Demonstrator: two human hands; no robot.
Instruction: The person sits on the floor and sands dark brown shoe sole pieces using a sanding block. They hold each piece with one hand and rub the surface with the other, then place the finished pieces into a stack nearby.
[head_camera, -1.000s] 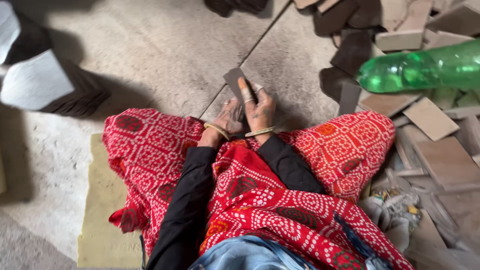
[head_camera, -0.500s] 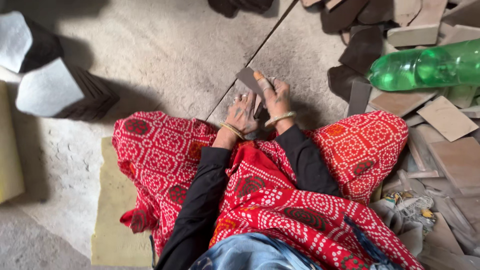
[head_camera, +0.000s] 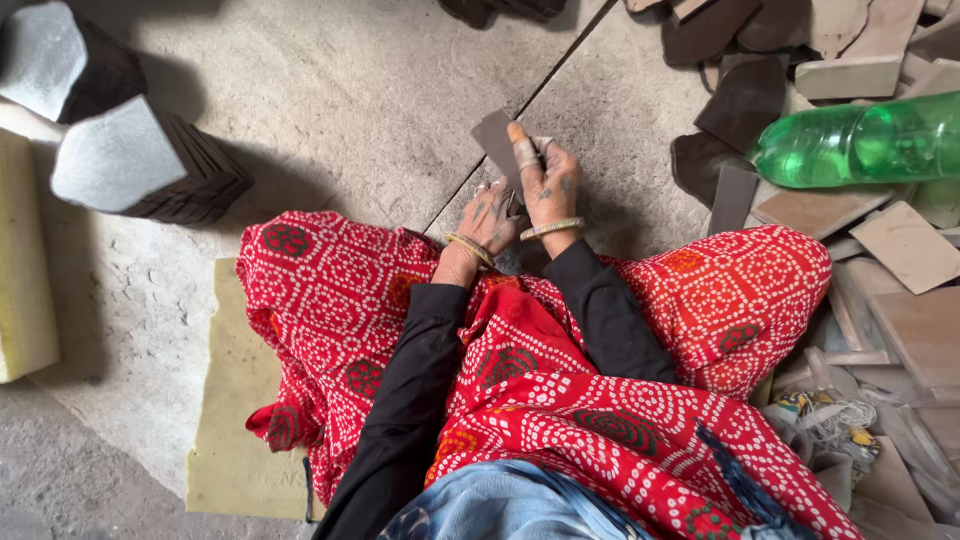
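I sit cross-legged on the stone floor in red patterned cloth and black sleeves. My right hand grips a flat dark brown slab piece and holds it upright just above the floor, with a taped forefinger laid along its face. My left hand is beside and slightly under the right one, its fingers touching the lower edge of the same piece. Both wrists wear bangles.
A green plastic bottle lies at the right on a heap of flat brown and tan slab pieces. Two stacks of dark pieces with pale tops stand at the left. Yellow foam lies at the far left, and a foam mat under me.
Both hands have lifted the slab piece a little higher off the floor and turned it more upright. The view has shifted slightly.
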